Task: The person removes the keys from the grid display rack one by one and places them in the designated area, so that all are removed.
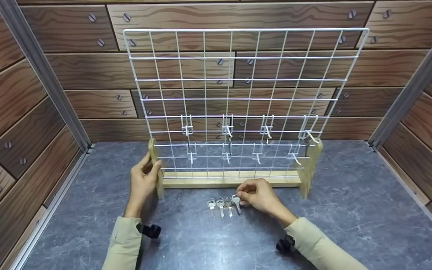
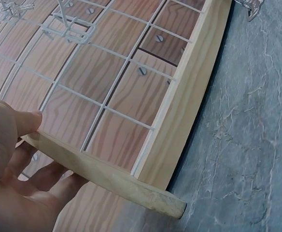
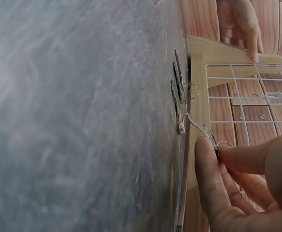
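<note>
My left hand (image 1: 143, 183) grips the left wooden end post (image 2: 107, 176) of a wire grid rack (image 1: 216, 99), thumb on one side and fingers on the other. With thumb and fingertips, my right hand (image 1: 263, 197) pinches the head of a silver key (image 1: 236, 200) with a small ring, close over the grey table in front of the rack. In the right wrist view this key (image 3: 199, 126) slants away from the fingertips. Three more keys (image 1: 220, 204) lie side by side just left of it.
Two rows of white hooks (image 1: 264, 130) project from the lower grid. A wooden crossbar (image 1: 231, 180) joins the rack's two end posts, the right one (image 1: 311, 168) standing beyond my right hand. Wood-patterned walls (image 1: 88, 71) with metal corner rails surround the grey table (image 1: 88, 210).
</note>
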Demonstrator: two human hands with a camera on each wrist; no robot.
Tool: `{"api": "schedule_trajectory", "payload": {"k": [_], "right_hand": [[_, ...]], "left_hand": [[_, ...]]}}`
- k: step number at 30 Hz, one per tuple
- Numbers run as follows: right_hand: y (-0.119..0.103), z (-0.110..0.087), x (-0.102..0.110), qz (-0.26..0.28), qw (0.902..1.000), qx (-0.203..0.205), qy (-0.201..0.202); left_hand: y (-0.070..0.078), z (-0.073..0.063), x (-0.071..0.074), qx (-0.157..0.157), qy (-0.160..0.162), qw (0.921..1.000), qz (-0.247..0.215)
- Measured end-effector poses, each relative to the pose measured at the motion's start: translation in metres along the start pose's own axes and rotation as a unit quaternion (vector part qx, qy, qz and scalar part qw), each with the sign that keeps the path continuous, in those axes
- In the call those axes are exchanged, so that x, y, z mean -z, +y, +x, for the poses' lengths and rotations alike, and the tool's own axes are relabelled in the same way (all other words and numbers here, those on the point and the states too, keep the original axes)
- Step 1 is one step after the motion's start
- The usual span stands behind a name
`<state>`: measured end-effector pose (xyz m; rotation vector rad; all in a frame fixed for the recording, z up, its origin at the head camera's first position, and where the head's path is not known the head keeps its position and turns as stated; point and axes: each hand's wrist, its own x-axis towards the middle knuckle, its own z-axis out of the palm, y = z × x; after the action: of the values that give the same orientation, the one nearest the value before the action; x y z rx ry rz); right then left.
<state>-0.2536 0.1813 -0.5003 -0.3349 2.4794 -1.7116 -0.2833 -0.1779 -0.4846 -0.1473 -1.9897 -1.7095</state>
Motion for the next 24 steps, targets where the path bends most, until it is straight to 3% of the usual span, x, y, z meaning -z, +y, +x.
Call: {"api": "schedule_trajectory", "payload": {"k": [8,14,24], "right_hand": [[0.0041,0.0005,0.0011,-0.027,0.9995,0.012,-0.005],[0.0056,0.0021,0.0015,-0.058,0.9983,-0.003,0.003],[0.0047,0.0030,-0.0026,-0.064,0.9979,-0.012,-0.003]], "left_hand": [[0.0006,0.0004,-0.0002,0.013,-0.012,0.9998,-0.002],[0.0007,0.0013,-0.0009,0.011,-0.007,0.9999,-0.001],[0.0011,0.0002,0.0011,0.018,-0.012,0.9997,-0.008]]}}
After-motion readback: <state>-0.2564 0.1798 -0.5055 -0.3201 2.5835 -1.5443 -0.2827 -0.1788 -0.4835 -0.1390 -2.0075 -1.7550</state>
